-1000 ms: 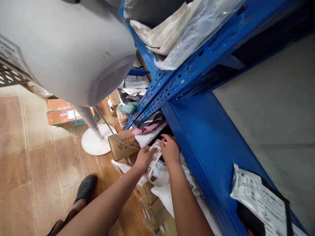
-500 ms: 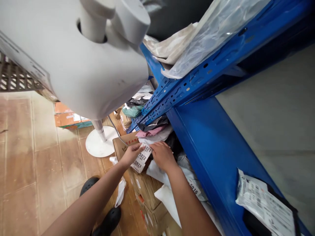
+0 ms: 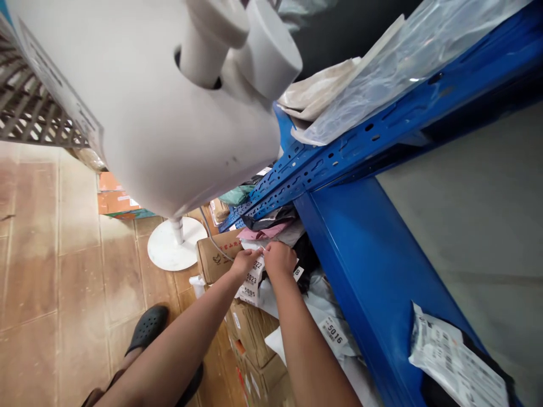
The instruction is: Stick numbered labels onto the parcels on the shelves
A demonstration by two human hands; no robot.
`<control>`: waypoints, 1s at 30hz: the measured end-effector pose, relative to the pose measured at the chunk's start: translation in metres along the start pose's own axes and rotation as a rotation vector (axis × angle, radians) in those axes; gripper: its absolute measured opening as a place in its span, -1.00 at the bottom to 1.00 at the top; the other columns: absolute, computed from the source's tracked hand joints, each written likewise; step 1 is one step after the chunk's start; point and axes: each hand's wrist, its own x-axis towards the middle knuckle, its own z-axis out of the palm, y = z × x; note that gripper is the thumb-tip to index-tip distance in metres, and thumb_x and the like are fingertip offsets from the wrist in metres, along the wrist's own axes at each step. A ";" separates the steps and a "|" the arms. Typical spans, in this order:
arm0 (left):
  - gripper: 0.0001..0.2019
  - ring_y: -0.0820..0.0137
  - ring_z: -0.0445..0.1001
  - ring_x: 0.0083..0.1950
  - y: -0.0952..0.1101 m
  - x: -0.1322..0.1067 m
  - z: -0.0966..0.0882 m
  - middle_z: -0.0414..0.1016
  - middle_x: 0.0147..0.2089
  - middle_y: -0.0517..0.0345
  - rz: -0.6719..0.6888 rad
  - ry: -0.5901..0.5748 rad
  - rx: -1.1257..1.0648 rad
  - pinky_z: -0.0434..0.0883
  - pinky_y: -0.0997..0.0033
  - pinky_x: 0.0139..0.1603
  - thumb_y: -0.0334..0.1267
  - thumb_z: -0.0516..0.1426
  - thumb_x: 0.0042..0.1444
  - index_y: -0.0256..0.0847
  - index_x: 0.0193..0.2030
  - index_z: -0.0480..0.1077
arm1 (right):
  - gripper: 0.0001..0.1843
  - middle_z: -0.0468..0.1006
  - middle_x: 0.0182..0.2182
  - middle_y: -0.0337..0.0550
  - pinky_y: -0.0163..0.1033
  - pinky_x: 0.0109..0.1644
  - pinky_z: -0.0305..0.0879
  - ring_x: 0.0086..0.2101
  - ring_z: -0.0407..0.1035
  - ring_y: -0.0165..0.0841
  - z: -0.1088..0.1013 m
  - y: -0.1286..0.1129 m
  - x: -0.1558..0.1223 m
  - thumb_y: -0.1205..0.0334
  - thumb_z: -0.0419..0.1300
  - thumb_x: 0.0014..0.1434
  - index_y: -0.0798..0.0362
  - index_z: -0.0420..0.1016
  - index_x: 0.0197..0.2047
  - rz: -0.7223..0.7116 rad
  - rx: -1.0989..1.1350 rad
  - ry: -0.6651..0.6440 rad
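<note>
A strip of white number labels point(image 3: 251, 281) hangs from my left hand point(image 3: 246, 262), pinched near its upper end. The printed numbers 5023 and 5005 show, with part of 022 above. My right hand point(image 3: 280, 259) is closed, its fingertips meeting my left ones at the top of the strip, on a white label edge mostly hidden by the fingers. Below and around the hands lie parcels: a pink bag point(image 3: 265, 232), a cardboard box point(image 3: 218, 254) with red print, and a grey-white bag point(image 3: 314, 308). A label point(image 3: 333, 333) reading 5016 sits on a bag beside my right forearm.
A large white appliance point(image 3: 186, 124) on a round-based stand point(image 3: 172, 251) fills the upper left. The blue metal rack point(image 3: 365, 243) runs along the right, with a labelled bag point(image 3: 458, 356) on it. Stacked cartons point(image 3: 254, 333) stand beneath my arms.
My hands have come together at the strip's top, and the right one has closed into a pinch. The number 5021 no longer shows. The camera view has shifted slightly.
</note>
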 end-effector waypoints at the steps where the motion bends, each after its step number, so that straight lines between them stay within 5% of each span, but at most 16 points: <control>1: -0.56 0.50 0.22 -0.67 0.000 -0.001 -0.001 0.23 -0.74 0.34 -0.018 0.001 0.008 0.14 0.50 -0.60 0.08 0.33 -0.41 -0.22 -0.61 0.29 | -0.87 0.62 -0.37 0.16 -0.15 -0.29 0.24 -0.29 0.50 -0.11 0.001 -0.001 0.000 0.37 0.19 0.05 0.10 0.60 -0.40 0.012 -0.016 0.007; 7: -0.57 0.40 0.36 -0.55 -0.002 -0.016 -0.012 0.39 -0.65 0.17 -0.059 0.060 0.089 0.26 0.43 -0.51 0.12 0.25 -0.24 -0.28 -0.56 0.39 | -0.82 0.60 -0.34 0.16 -0.16 -0.24 0.26 -0.23 0.47 -0.11 0.009 -0.001 0.003 0.44 0.14 0.08 0.19 0.59 -0.34 0.046 -0.083 0.032; 12: -0.58 0.42 0.27 -0.65 -0.007 -0.043 -0.040 0.32 -0.71 0.21 -0.006 -0.009 0.243 0.18 0.43 -0.60 0.08 0.30 -0.34 -0.30 -0.58 0.42 | -0.80 0.57 -0.35 0.16 -0.17 -0.24 0.28 -0.22 0.46 -0.11 0.005 -0.001 0.003 0.51 0.10 0.08 0.21 0.56 -0.35 0.036 -0.089 0.068; 14: -0.58 0.35 0.38 -0.54 -0.002 -0.049 -0.050 0.41 -0.60 0.15 0.096 -0.010 0.284 0.27 0.40 -0.51 0.11 0.26 -0.27 -0.28 -0.53 0.45 | -0.76 0.53 -0.23 0.18 -0.17 -0.21 0.30 -0.20 0.44 -0.11 0.002 -0.001 0.000 0.50 0.09 0.09 0.22 0.52 -0.20 0.044 -0.077 0.109; 16: -0.60 0.25 0.47 -0.21 0.010 -0.051 -0.053 0.51 -0.30 0.04 0.247 0.009 0.288 0.37 0.36 -0.23 0.13 0.21 -0.17 -0.23 -0.44 0.47 | -0.63 0.42 -0.07 0.22 -0.16 -0.13 0.31 -0.12 0.39 -0.11 -0.001 0.001 -0.002 0.48 0.12 0.08 0.22 0.38 0.00 0.039 -0.039 0.202; 18: -0.61 0.23 0.31 0.13 0.024 -0.047 -0.048 0.39 0.06 0.01 0.471 0.015 0.278 0.25 0.36 0.10 0.10 0.15 -0.05 -0.19 -0.28 0.47 | -0.52 0.32 0.02 0.25 -0.12 0.00 0.26 -0.02 0.29 -0.10 -0.002 0.007 -0.004 0.45 0.15 0.05 0.24 0.26 0.08 -0.061 0.029 0.364; 21: -0.63 0.25 0.34 0.08 0.039 -0.037 -0.031 0.38 0.06 0.00 0.657 -0.093 0.293 0.26 0.30 0.09 0.03 0.02 0.12 -0.19 -0.11 0.39 | -0.64 0.34 -0.01 0.19 -0.04 0.06 0.21 0.02 0.22 -0.08 -0.004 0.017 -0.002 0.42 0.12 0.08 0.21 0.29 -0.01 -0.335 0.124 0.533; 24: -0.66 0.33 0.40 -0.31 0.041 -0.028 -0.016 0.43 -0.34 0.13 0.579 -0.198 0.321 0.36 0.33 -0.23 0.02 -0.01 0.15 -0.22 -0.20 0.36 | -0.82 0.43 -0.17 0.03 -0.09 -0.01 0.23 -0.09 0.26 -0.16 -0.011 0.028 0.003 0.44 0.04 0.13 0.09 0.40 -0.22 -0.506 0.148 0.435; 30: -0.76 0.36 0.36 -0.25 0.031 -0.015 -0.001 0.40 -0.33 0.18 0.564 -0.153 0.321 0.32 0.39 -0.19 -0.06 0.03 0.11 -0.20 -0.34 0.34 | -0.83 0.45 -0.39 -0.10 -0.19 -0.12 0.21 -0.26 0.31 -0.26 -0.031 0.044 0.010 0.50 0.07 0.02 0.06 0.36 -0.47 -0.588 0.250 0.043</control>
